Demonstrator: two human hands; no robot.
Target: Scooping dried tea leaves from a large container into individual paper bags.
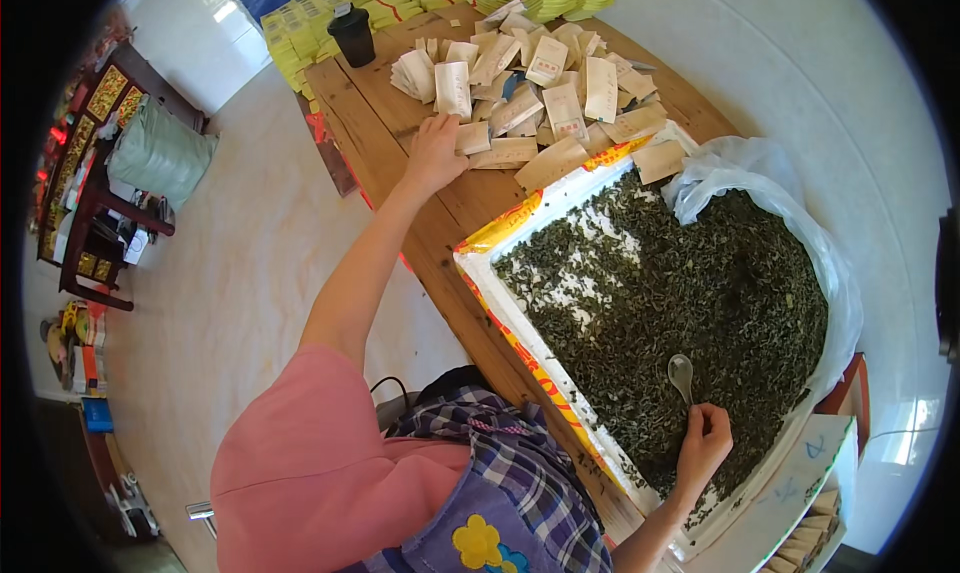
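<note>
My right hand point(705, 439) holds a small clear spoon point(681, 374) by its handle, over the dark dried leaves point(720, 288) that fill a white foam box point(517, 303). The spoon's bowl looks empty. At the near left edge of a heap of small brown paper packets point(517, 110), my left hand point(435, 153) reaches out, its fingertips at one upright packet point(453, 90). Whether the fingers grip this packet is not clear. The heap lies on a wooden table point(435, 235), just beyond the box. One loose packet point(659, 160) rests on the box's far rim.
A black lidded cup point(352, 36) stands left of the heap, with stacked yellow packs point(300, 37) behind it. Clear plastic sheeting point(825, 250) lines the box's right side, close to the wall. At the lower right, a white box point(795, 490) holds several brown packets.
</note>
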